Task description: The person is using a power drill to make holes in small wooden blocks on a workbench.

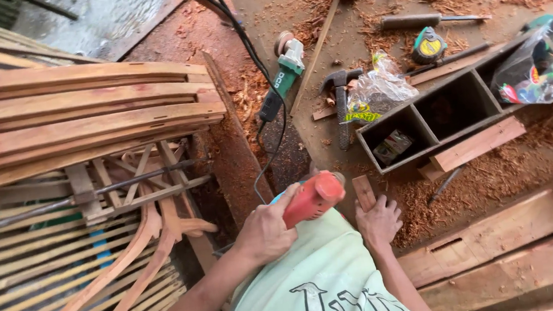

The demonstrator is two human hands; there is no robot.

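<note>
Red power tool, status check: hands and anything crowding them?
Left hand gripping red power tool. Right hand on small wood block. Black cord trails close by.

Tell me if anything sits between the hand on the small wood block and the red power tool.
Nothing visible does. The right hand rests on the small wood block, and the red power tool, gripped by the left hand, is just beside it with only bare workbench between.

My left hand [266,232] grips a red power tool [313,197]. My right hand [378,222] holds a small wood block [363,191] beside it.
</note>
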